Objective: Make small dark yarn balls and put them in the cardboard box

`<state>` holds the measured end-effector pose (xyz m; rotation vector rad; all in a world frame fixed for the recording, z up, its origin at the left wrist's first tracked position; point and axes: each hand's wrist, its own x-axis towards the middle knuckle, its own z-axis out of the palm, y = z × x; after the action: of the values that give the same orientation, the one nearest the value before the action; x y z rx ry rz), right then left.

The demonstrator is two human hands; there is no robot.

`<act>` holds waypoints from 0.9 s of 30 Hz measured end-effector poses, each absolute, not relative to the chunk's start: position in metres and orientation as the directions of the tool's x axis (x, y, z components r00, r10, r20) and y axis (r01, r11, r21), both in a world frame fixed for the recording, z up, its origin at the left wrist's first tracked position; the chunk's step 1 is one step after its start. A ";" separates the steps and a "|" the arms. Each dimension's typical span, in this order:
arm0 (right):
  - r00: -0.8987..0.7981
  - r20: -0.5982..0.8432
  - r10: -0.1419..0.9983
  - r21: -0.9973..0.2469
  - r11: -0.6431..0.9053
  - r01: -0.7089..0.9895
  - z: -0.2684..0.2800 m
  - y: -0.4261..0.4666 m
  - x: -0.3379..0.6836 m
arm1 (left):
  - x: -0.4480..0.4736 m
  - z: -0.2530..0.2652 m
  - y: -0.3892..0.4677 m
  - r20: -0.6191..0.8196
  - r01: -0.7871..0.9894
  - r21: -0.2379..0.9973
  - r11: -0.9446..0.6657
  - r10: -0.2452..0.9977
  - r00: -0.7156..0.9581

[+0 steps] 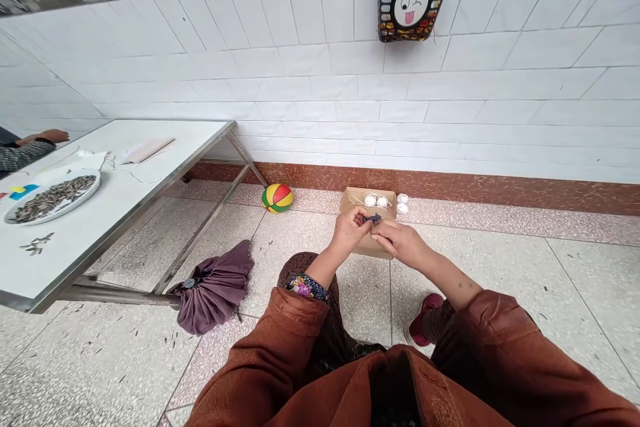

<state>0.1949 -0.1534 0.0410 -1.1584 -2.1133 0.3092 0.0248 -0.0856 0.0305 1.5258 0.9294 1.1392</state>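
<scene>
A small, dark blue-purple piece (373, 219), perhaps knotted yarn, is pinched between my hands; its exact kind is too small to make out. My left hand (349, 232) grips its left side with thumb and fingers. From the right, my right hand (400, 240) closes on the other side, fingers curled. Just beyond and below the hands, an open cardboard box (347, 200) sits on the floor against the wall. Inside it lie white balls of string (370, 200) with loose ends. More white balls (403, 203) rest beside its right edge.
To the left stands a white metal-framed table (165, 147) with a plate (95, 190) of small brown slivers. A person's arm (30, 150) reaches over its far end. A purple umbrella (215, 290) and a colourful ball (277, 198) lie on the floor. A black basket (387, 7) hangs on the wall.
</scene>
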 end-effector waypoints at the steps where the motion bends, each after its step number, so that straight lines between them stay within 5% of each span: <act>1: -0.345 0.466 0.815 -0.515 0.567 0.644 0.044 -0.148 0.199 | 0.026 0.026 -0.086 0.222 0.038 0.969 -0.243 0.932 0.287; 10: -0.063 0.353 0.934 -0.753 0.323 0.573 0.010 -0.109 0.218 | 0.033 0.028 -0.095 0.135 -0.094 0.990 -0.104 0.893 0.429; 19: -0.343 0.355 0.870 -0.537 0.490 0.686 -0.004 -0.146 0.201 | 0.035 0.011 -0.085 0.121 0.055 0.989 -0.138 0.963 0.240; 23: -0.278 0.437 0.855 -0.527 0.494 0.692 0.008 -0.142 0.213 | 0.036 0.006 -0.086 0.163 0.125 0.970 -0.208 0.941 0.297; 27: -0.148 0.442 0.884 -0.644 0.429 0.633 0.009 -0.128 0.225 | 0.037 0.008 -0.090 0.082 0.020 0.995 -0.099 0.908 0.411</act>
<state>0.2253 -0.1281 0.0090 -1.2909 -1.8719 0.3911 0.0370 -0.0895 0.0079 1.4762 0.8730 0.9354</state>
